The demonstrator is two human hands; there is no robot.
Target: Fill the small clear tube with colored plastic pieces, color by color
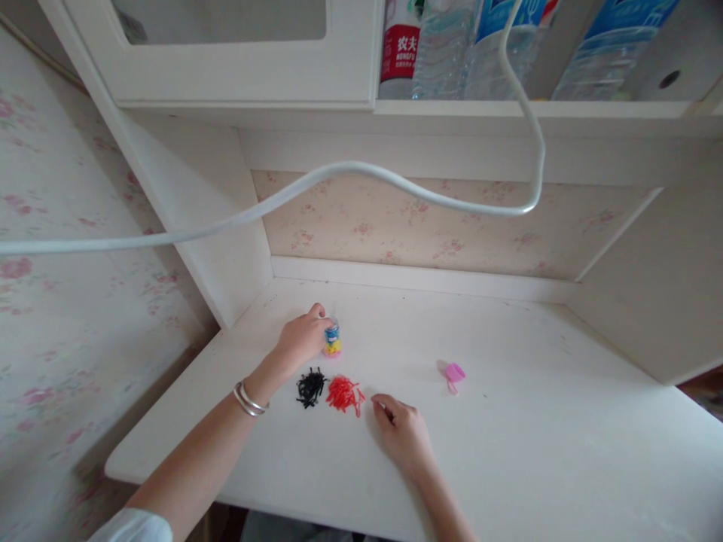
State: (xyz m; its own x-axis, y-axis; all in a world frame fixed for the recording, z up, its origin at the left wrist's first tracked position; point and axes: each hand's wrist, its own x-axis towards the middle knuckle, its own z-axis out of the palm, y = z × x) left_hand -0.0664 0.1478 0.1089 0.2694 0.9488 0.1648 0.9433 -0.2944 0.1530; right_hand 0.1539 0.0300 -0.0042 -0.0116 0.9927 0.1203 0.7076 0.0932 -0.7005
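Observation:
My left hand (302, 336) is wrapped round a small clear jar (332, 338) with blue and yellow bits inside, standing on the white desk (536, 429). A silver bangle sits on that wrist. In front of the jar lie a pile of small black bands (310, 387) and a pile of small red bands (345, 394), side by side. My right hand (402, 431) rests on the desk just right of the red pile, its fingers curled and pinched together near the pile's edge. What they pinch, if anything, I cannot make out.
A pink lid (454, 373) lies to the right of the piles. A white cable (361, 173) hangs across the view above the desk. Water bottles (446, 45) stand on the shelf overhead. Side panels close in the desk at left and right.

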